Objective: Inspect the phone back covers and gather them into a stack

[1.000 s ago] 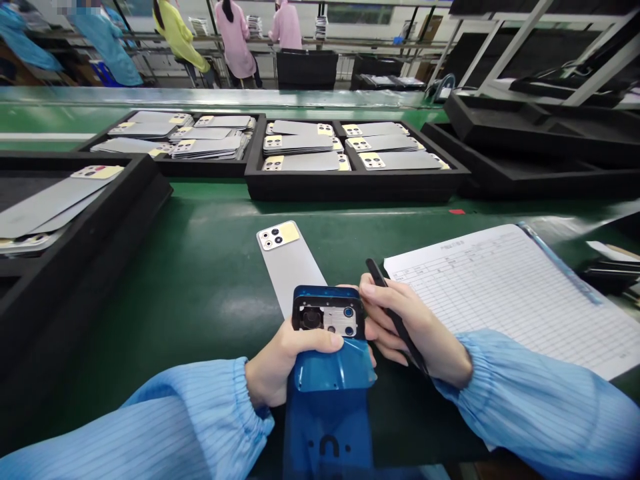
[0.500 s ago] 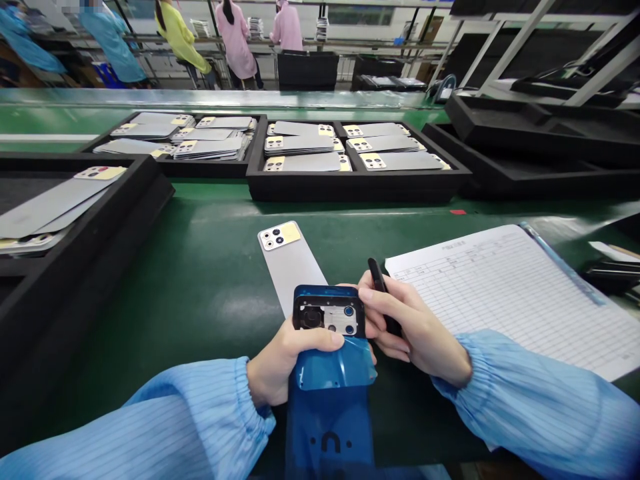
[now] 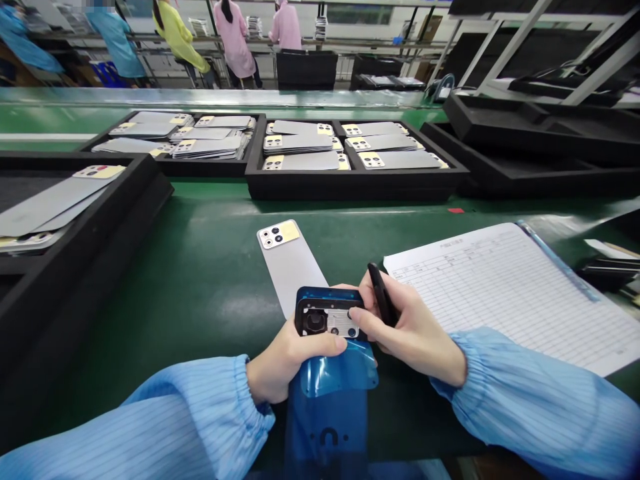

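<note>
My left hand (image 3: 285, 363) grips a phone back cover (image 3: 330, 393) turned inner side up, with blue film on it and a black camera block near its top. My right hand (image 3: 405, 330) holds a black pen (image 3: 383, 303) and its fingertip presses on the camera block (image 3: 327, 321). Both hands sit close to me above the green belt (image 3: 210, 267). A second silver back cover (image 3: 289, 263) lies flat on the belt just beyond them, camera end away from me.
A ruled paper form (image 3: 510, 293) lies at the right. Black trays (image 3: 355, 180) with several silver covers stand across the belt, another tray (image 3: 85, 227) at the left, and empty black trays (image 3: 530, 143) at the right. People in coloured coats (image 3: 235, 37) stand far behind.
My right hand has moved left, and its fingertip now rests on the camera block. The pen has tipped more upright in that hand. The left hand keeps its grip.
</note>
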`<act>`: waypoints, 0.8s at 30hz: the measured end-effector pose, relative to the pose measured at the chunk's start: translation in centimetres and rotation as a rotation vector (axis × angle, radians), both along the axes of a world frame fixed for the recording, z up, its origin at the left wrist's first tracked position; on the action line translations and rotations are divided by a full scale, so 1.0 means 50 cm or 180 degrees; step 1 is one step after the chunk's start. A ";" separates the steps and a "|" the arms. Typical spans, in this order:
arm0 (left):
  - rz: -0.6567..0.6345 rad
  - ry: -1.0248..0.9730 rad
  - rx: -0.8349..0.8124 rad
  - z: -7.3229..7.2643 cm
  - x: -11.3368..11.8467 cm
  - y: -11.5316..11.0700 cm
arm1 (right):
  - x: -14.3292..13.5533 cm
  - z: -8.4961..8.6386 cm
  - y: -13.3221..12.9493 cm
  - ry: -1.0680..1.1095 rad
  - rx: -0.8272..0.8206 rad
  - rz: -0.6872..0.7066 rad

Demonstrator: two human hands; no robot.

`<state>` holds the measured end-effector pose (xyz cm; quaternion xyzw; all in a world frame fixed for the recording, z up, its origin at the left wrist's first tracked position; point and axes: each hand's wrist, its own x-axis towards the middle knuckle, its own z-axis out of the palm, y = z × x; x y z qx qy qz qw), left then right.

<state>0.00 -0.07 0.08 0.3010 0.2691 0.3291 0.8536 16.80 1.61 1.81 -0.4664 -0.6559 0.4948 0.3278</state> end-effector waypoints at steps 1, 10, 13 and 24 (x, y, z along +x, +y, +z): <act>-0.0005 -0.0079 0.0009 -0.001 0.000 0.000 | 0.001 0.000 0.000 0.0020 0.0093 0.0055; -0.0037 -0.0236 0.0026 -0.003 -0.003 0.000 | 0.010 -0.011 0.005 0.1231 -0.0880 0.0509; -0.0085 -0.0180 0.0136 0.002 0.000 0.003 | 0.009 -0.014 0.005 0.1441 -0.0997 0.0466; -0.0137 0.0054 0.0225 0.010 0.002 0.003 | 0.009 -0.018 0.002 0.1495 -0.1077 0.0435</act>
